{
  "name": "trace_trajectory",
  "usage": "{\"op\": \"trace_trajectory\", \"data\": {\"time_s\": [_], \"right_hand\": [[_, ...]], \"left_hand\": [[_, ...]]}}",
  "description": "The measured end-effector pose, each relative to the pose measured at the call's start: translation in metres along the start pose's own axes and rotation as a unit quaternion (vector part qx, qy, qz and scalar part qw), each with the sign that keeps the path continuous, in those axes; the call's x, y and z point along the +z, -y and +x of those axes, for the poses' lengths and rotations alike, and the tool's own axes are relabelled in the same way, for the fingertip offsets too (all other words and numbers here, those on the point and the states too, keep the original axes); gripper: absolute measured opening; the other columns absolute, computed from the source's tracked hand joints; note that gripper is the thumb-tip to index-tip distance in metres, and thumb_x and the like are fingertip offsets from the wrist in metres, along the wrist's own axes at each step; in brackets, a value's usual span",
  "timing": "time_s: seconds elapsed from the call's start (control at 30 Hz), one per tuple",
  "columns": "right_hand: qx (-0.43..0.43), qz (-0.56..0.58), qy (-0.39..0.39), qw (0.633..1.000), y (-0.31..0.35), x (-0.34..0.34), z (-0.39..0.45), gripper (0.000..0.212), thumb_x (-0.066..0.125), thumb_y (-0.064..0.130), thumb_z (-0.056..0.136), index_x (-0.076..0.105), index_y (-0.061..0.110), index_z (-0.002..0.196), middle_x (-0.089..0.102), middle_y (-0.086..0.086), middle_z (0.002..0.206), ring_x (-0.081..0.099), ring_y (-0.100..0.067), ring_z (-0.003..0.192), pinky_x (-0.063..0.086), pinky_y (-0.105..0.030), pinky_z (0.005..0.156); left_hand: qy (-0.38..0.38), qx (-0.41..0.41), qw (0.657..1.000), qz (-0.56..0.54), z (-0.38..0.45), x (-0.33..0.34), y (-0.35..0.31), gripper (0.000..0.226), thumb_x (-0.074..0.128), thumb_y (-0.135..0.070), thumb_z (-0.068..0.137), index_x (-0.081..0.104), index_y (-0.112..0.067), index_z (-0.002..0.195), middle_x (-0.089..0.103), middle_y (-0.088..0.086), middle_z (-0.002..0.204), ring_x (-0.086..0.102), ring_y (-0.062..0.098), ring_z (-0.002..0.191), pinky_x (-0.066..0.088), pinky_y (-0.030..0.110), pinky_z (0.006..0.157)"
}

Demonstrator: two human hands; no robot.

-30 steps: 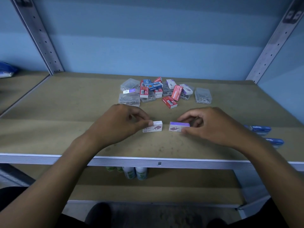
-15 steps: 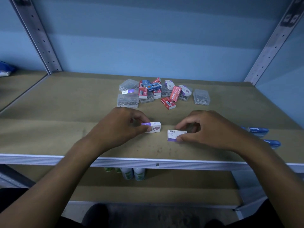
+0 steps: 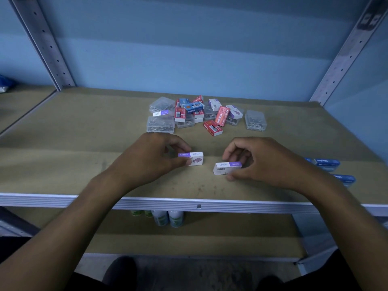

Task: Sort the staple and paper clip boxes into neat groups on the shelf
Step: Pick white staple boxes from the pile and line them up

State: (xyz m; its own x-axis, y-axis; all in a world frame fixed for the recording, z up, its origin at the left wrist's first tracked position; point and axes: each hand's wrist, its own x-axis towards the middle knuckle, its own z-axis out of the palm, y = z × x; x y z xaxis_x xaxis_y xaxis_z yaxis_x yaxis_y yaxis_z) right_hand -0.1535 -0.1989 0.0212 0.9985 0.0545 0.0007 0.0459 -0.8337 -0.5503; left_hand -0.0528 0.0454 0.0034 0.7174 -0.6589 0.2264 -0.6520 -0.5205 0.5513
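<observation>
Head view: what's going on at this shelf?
A person is sorting small boxes on the shelf. The left hand pinches one white-and-purple staple box, and the right hand grips a second one beside it, a gap between them. A mixed pile of red, blue, purple and clear boxes lies unsorted behind; blue boxes sit at the right.

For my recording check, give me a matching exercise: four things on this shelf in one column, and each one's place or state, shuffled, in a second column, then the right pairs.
Things
1. white-and-purple staple box with the staple picture
2. white-and-purple staple box with the barcode
3. blue staple boxes
4. clear paper clip box

Places or states
A. at the shelf's right edge
B. pinched by the right hand
C. alone, right of the mixed pile
D. pinched by the left hand

Pairs: 1-D, 2-B, 3-A, 4-C
</observation>
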Motion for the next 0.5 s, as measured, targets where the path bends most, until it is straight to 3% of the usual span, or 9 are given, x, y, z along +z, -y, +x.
{"op": "trace_trajectory", "data": {"time_s": [0.13,0.2,0.3,0.4,0.5], "right_hand": [[-0.046,-0.057,-0.018,0.997,-0.002,0.002,0.003,0.024,0.082,0.013,0.077,0.075,0.034,0.086,0.066,0.012,0.090,0.060,-0.005,0.082,0.044,-0.017,0.069],[-0.056,-0.056,-0.027,0.997,-0.001,0.003,0.005,0.025,0.079,0.013,0.081,0.077,0.038,0.084,0.059,0.010,0.098,0.056,-0.002,0.089,0.040,-0.011,0.073],[-0.055,-0.058,-0.050,0.996,-0.001,0.006,0.007,0.037,0.066,0.007,0.090,0.077,0.042,0.096,0.056,0.007,0.099,0.054,-0.001,0.093,0.041,-0.016,0.076],[-0.040,-0.048,-0.079,0.995,0.007,0.009,0.005,0.019,0.066,0.031,0.093,0.070,0.041,0.108,0.061,0.010,0.090,0.056,0.002,0.086,0.043,-0.020,0.074],[-0.001,-0.020,-0.057,0.998,0.014,0.013,0.003,0.028,0.071,0.051,0.083,0.067,0.039,0.108,0.069,0.009,0.078,0.062,0.000,0.075,0.047,-0.019,0.066]], "left_hand": [[0.006,0.001,1.000,-0.009,0.000,0.001,-0.001,0.012,0.075,-0.034,0.082,0.076,-0.032,0.094,0.071,-0.024,0.089,0.057,-0.013,0.087,0.040,0.004,0.073],[0.008,0.004,1.000,-0.009,0.000,0.001,-0.001,0.011,0.075,-0.032,0.083,0.076,-0.032,0.094,0.072,-0.022,0.090,0.058,-0.011,0.087,0.040,0.004,0.073],[0.006,0.006,1.000,-0.009,0.000,0.002,0.000,0.011,0.075,-0.033,0.083,0.077,-0.033,0.093,0.072,-0.022,0.089,0.059,-0.010,0.087,0.041,0.004,0.073],[0.004,0.005,1.000,-0.016,0.000,0.003,0.000,0.012,0.075,-0.034,0.082,0.077,-0.032,0.093,0.072,-0.020,0.089,0.059,-0.007,0.088,0.042,0.006,0.074],[0.003,0.006,1.000,-0.015,0.000,0.003,-0.001,0.012,0.075,-0.034,0.082,0.077,-0.032,0.093,0.072,-0.020,0.088,0.059,-0.006,0.087,0.042,0.006,0.072]]}}
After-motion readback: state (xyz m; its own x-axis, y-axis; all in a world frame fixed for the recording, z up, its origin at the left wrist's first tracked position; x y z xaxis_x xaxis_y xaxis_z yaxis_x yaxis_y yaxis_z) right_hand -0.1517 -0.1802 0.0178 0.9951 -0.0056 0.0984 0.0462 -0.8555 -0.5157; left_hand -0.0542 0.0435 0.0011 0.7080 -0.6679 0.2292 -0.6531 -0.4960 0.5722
